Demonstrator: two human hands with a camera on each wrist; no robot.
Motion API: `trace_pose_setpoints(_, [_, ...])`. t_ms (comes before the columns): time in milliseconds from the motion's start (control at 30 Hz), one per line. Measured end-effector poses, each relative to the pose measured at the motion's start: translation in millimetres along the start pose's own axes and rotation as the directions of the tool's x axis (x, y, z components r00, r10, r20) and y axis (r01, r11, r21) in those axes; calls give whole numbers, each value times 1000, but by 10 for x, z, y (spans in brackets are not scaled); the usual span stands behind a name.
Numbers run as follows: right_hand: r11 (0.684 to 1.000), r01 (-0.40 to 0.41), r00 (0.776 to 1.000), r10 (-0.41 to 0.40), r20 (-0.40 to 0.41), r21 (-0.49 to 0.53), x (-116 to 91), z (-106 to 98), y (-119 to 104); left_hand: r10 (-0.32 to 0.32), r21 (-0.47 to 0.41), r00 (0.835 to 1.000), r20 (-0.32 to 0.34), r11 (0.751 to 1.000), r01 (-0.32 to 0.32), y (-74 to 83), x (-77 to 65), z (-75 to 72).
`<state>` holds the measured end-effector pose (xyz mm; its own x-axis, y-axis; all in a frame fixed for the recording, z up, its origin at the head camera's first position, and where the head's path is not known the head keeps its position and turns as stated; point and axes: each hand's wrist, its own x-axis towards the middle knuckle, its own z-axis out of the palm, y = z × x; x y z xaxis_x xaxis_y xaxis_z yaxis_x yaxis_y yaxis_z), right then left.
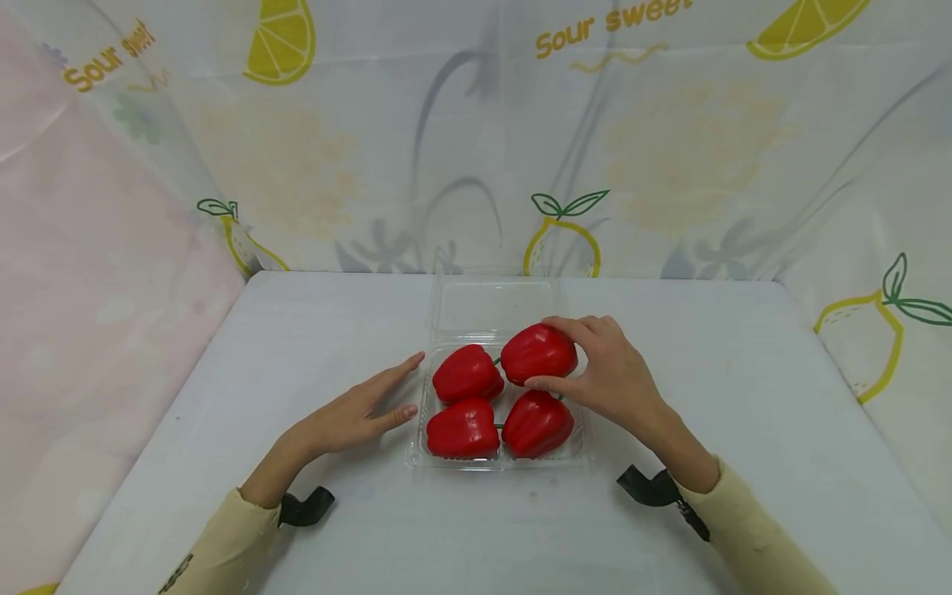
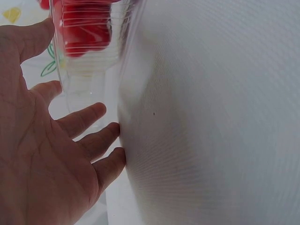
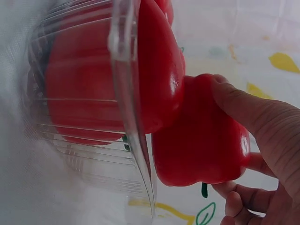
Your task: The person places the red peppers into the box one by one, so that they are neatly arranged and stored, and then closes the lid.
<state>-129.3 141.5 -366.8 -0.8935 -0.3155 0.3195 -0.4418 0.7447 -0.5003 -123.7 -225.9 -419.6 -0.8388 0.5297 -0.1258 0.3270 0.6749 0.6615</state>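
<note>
A clear plastic clamshell box (image 1: 513,464) holds red bell peppers. My right hand (image 1: 613,372) grips one red bell pepper (image 1: 539,354) at the far right of the box, thumb on its near side and fingers on its far side. In the right wrist view this bell pepper (image 3: 201,136) is above the box's rim, its green stem showing. Three other peppers sit inside: far left (image 1: 467,373), near left (image 1: 463,429) and near right (image 1: 537,424). Beside the box's left wall, my left hand (image 1: 357,416) has its fingers extended and spread, holding nothing.
The box's transparent lid (image 1: 497,306) lies folded back toward the rear edge of the white table (image 1: 476,529). A patterned cloth (image 1: 416,149) hangs behind the table. Black straps (image 1: 307,506) are at both sleeve cuffs.
</note>
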Motion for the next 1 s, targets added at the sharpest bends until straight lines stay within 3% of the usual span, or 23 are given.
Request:
trace_pose_setpoints(567, [997, -32, 999, 33, 13, -64, -33, 131, -30, 9, 7, 1000, -6, 1000, -9, 4, 4, 12])
trace_pose_setpoints(867, [991, -103, 993, 107, 44, -89, -101, 270, -25, 26, 13, 1000, -12, 1000, -26, -8, 3, 22])
trace_pose_setpoints(1000, [991, -90, 995, 95, 43, -100, -93, 252, -29, 33, 12, 999, -11, 999, -33, -5, 11, 22])
